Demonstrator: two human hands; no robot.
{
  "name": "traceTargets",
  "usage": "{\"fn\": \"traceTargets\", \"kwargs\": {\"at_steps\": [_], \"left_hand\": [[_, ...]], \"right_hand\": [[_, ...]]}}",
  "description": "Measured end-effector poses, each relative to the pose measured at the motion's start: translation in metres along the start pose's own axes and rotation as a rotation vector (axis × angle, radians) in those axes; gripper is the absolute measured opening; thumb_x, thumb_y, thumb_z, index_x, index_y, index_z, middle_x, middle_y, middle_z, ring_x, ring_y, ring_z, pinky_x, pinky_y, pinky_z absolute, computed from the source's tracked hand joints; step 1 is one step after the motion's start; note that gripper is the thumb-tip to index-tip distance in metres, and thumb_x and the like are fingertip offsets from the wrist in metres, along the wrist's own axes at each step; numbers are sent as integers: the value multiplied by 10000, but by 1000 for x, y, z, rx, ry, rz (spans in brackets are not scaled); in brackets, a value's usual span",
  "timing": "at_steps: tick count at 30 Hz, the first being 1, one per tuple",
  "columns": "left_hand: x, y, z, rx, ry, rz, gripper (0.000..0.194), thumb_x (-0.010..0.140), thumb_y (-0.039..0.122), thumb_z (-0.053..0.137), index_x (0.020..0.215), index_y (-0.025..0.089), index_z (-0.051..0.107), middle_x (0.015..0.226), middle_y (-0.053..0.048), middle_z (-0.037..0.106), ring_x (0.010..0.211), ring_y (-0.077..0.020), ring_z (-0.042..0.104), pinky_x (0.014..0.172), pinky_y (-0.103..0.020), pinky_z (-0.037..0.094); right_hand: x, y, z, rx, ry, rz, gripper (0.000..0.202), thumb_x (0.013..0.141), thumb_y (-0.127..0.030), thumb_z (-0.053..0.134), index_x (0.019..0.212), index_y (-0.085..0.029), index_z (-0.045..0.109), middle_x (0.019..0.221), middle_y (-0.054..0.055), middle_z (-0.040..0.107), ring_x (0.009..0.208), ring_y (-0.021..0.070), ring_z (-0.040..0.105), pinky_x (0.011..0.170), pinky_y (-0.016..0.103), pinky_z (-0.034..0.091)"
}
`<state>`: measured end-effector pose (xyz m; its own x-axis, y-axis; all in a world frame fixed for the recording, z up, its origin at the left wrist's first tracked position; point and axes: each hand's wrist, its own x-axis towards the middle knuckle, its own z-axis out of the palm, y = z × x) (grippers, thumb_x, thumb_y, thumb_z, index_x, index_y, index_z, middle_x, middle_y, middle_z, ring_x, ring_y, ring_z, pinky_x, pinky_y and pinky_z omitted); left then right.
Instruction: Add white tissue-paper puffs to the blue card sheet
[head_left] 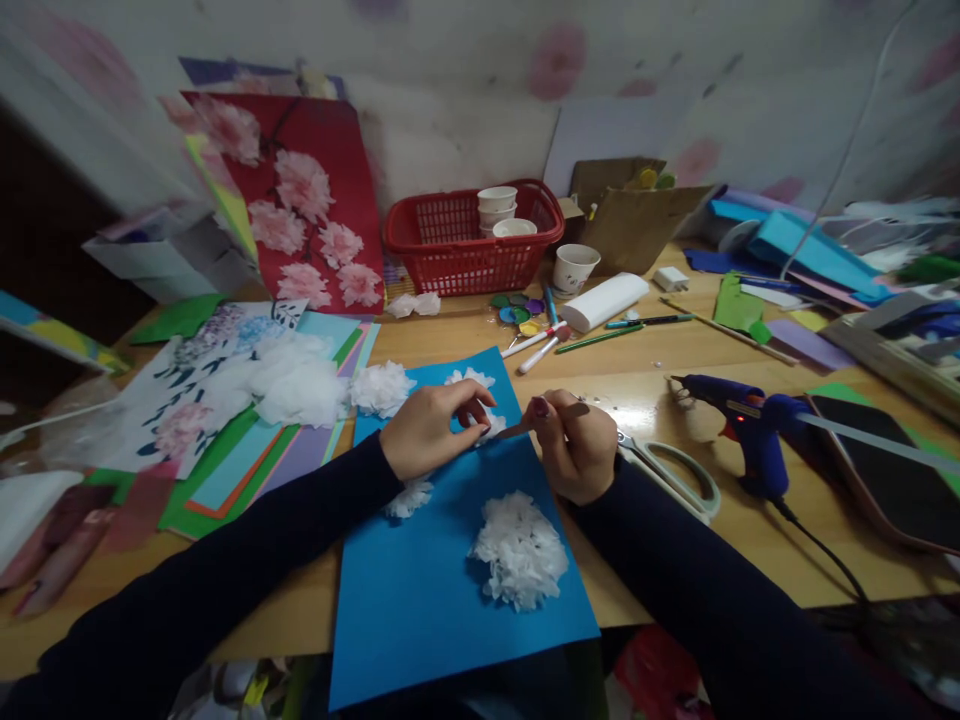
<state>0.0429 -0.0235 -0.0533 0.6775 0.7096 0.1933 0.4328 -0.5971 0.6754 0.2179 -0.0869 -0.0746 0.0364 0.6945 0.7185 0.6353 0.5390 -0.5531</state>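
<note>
The left hand's (424, 430) thumb and forefinger curve toward each other around a small white paper flower (493, 426), with a gap showing between them; whether their tips press on the petals, I cannot tell; the right hand (577, 445) has its fingers folded in, pinching a slim brown stick (514, 431); the stick's long axis runs nearly crosswise between the hands, its left end pointing at the flower; whether it touches, the blur hides; the flower lies just off the left fingertips, on their right side, so the left hand is the nearer one, and the right reaches it only through the stick. Beneath all this lies a blue sheet (442, 600), long from near edge to far, the flower toward its upper part; a big white flower (521, 550) sits lower down it on the right; another white flower (409, 498) lies by the left wrist. Right of the right hand are scissors (705, 490), handles toward the person; beyond them a blue glue gun (724, 395) with a small red light, its nozzle turned left; farther off, past the sheet, stands a red basket (472, 265); a heap of white tissue (300, 375) lies to the left.
</note>
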Motion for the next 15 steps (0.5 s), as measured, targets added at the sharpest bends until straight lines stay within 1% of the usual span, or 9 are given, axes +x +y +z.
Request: {"fn": "traceTargets", "kwargs": {"at_steps": [2,8,12,15], "left_hand": [[0,-2,2,7,2,9,200,755,99,577,948,153,584,801,-16,698,671,-122,634,622,-230,459],[-1,-6,3,17,22,21,188,754,93,593,932,154,587,770,0,691,663,-113,632,611,-217,444],[-1,-6,2,7,29,25,181,758,98,598,928,157,580,765,4,692,672,-116,642,610,-218,443],[0,-6,2,1,23,20,195,750,90,603,930,161,580,776,3,695,679,-121,644,615,-224,447]], "right_hand": [[0,-1,0,-19,-12,2,229,899,-174,442,742,-219,602,614,9,633,520,123,561,533,247,419],[2,2,2,-57,-16,-77,221,909,-182,449,736,-196,586,580,-14,605,488,96,542,495,220,403],[1,4,4,-93,-16,-65,215,918,-206,447,746,-191,574,548,-21,587,461,95,524,482,221,394],[0,6,5,-132,-38,-65,223,923,-214,425,753,-187,568,560,-12,590,472,102,526,487,229,388]]}}
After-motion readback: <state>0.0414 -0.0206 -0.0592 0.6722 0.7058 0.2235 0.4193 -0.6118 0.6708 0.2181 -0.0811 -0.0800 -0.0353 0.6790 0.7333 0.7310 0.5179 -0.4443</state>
